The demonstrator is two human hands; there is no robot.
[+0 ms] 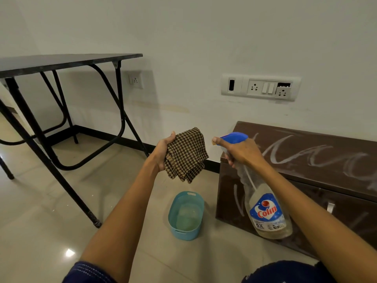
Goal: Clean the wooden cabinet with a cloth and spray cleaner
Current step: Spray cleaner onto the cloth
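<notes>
My left hand (pixel 163 152) holds up a folded brown checked cloth (pixel 186 155) in front of me. My right hand (pixel 242 151) grips the neck of a clear spray bottle (pixel 269 211) with a blue trigger head, its nozzle pointing left at the cloth. The bottle carries a blue and white label. To the right stands the low dark brown wooden cabinet (pixel 318 152), its top and left side marked with whitish smears. The bottle hangs in front of the cabinet's left end.
A light blue plastic tub (pixel 174 227) with a little liquid sits on the tiled floor below my hands. A black folding table (pixel 67 61) stands at the left by the wall. A white socket panel (pixel 260 86) is on the wall above the cabinet.
</notes>
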